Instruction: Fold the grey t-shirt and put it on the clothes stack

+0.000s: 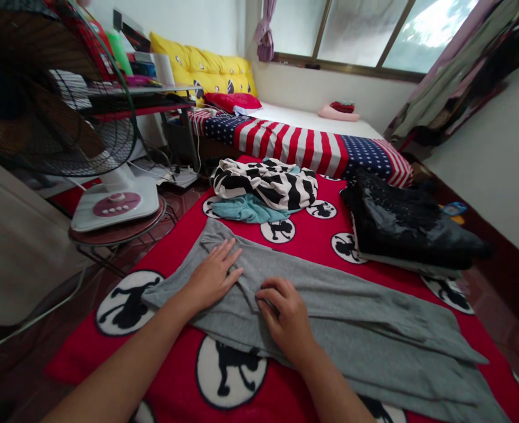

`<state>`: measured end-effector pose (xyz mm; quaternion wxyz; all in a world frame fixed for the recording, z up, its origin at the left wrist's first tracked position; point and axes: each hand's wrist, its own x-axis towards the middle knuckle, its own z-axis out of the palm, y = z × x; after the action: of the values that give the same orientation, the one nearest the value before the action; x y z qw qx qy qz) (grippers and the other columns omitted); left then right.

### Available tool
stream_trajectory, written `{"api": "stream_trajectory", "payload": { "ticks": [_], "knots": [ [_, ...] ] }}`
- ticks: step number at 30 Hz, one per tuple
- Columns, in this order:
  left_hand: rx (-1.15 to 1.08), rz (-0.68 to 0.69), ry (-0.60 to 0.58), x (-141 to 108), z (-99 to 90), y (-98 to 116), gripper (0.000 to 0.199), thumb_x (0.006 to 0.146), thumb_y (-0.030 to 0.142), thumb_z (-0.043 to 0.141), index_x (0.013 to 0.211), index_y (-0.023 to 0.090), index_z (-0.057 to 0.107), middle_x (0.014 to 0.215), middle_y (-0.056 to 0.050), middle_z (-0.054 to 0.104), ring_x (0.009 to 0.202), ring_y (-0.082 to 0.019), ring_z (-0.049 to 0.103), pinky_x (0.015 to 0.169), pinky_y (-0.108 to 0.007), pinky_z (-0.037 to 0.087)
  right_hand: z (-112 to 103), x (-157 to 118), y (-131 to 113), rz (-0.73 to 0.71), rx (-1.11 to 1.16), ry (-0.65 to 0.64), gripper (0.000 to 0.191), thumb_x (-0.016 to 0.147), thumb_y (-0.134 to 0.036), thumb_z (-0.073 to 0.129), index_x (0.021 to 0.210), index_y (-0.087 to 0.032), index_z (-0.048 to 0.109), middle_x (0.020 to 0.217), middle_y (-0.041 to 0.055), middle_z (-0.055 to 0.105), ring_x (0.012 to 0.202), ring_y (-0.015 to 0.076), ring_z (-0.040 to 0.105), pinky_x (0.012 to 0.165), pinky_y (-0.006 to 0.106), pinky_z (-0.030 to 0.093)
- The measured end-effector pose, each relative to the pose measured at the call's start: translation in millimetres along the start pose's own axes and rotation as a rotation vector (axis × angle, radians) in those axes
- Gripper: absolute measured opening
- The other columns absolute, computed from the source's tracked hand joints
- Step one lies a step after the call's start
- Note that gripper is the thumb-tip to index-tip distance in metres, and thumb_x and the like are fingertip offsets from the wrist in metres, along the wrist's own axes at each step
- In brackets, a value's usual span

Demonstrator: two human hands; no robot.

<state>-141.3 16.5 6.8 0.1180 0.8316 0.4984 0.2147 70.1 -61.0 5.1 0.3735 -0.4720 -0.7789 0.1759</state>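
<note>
Red blanket (312,235) with black-and-white cartoon roundels covers the floor area ahead of me; a bed with a stars-and-stripes cover (303,144) lies beyond it, and a standing fan (66,100) sits at far left.

Grey trousers (351,317) lie spread flat on the blanket, waistband toward the left, legs running off to the lower right. One layer overlaps another along the middle.

Black garments (400,226) sit stacked at the right side of the blanket, well apart from the trousers. A zebra-striped cloth (268,182) is heaped over a teal garment (246,208) near the top of the blanket.

Left hand (213,276): palm down, fingers spread and extended, pressing flat on the waistband end; nothing gripped.

Right hand (286,314): fingers curled inward, tips pinching or bunching a fold of the grey fabric near the centre; partly closed on the cloth.

Judgement: the step in hand looks like smoothing and folding the trousers. Next move likely calls for the left hand anchoring the waist while the right carries the pinched fold across, keeping the edge straight.
</note>
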Motion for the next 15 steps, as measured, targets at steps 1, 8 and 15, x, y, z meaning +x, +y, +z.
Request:
{"api": "stream_trajectory", "payload": {
  "ticks": [1,8,15],
  "knots": [
    [0.043,-0.034,-0.039,3,-1.2,0,0.053,0.088,0.04,0.055,0.135,0.015,0.054,0.152,-0.018,0.038,0.141,-0.035,0.034,0.113,-0.054,0.032,1,0,1,0.003,0.016,0.005,0.016,0.087,-0.011,0.056,0.094,-0.021,0.066,0.102,0.006,0.061,0.095,0.0201,0.055,0.083,0.034,0.045],
    [-0.18,0.055,-0.203,35,3.0,62,0.037,0.089,0.026,0.044,0.114,0.014,0.07,0.134,-0.014,0.06,0.124,-0.027,0.056,0.11,-0.043,0.04,7,-2,3,0.012,0.054,0.034,0.019,0.083,-0.01,0.056,0.096,-0.02,0.067,0.106,0.0078,0.063,0.101,0.0216,0.056,0.086,0.036,0.046],
    [-0.481,0.156,-0.305,52,52.7,82,0.053,0.098,0.043,0.024,0.133,0.02,0.056,0.143,-0.006,0.052,0.137,-0.02,0.042,0.12,-0.048,0.019,-5,-14,13,0.128,0.194,0.287,0.022,0.081,-0.007,0.049,0.086,-0.018,0.067,0.084,0.0042,0.067,0.083,0.0159,0.062,0.076,0.027,0.049]
  ]
}}
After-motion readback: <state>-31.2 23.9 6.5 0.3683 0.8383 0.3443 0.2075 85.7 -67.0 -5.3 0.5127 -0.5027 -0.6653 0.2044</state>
